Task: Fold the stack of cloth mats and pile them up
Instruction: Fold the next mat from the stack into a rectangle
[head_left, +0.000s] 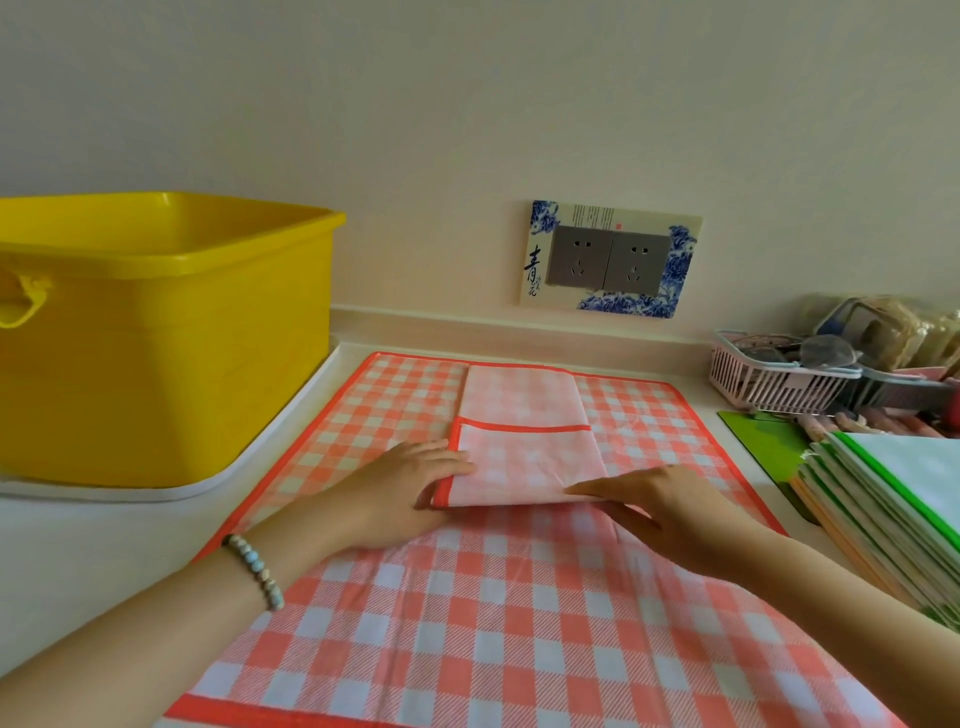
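Closest to me was the big red-checked mat (519, 623), spread flat over the countertop (78, 561) and running out past the bottom of my view. Both forearms reached across it, and the left wrist wore a beaded bracelet (254, 571). About midway up that mat lay the folded mat (519, 457), paler side up. Its near flap was laid over the far part, so the red trim ran across its middle and down its left side. The left hand (410, 488) lay flat at the folded mat's left edge, fingers straight and held together, tips just over the trim. I couldn't really tell what the thumb was doing down by the corner. The right hand (660, 509) was flat too, fingers straight and close together, pointing left along the near edge and pressing on it. Neither hand was pinching anything, as far as I could see. Off to the right sat a stack of mats (893, 509) with green and orange edges, partly on a green board (763, 447). Behind that was a pink basket (769, 379) of odds and ends. On the left stood a yellow tub (166, 338) on a white tray (260, 467). On the wall was a double socket (608, 260) framed by a blue floral sticker.
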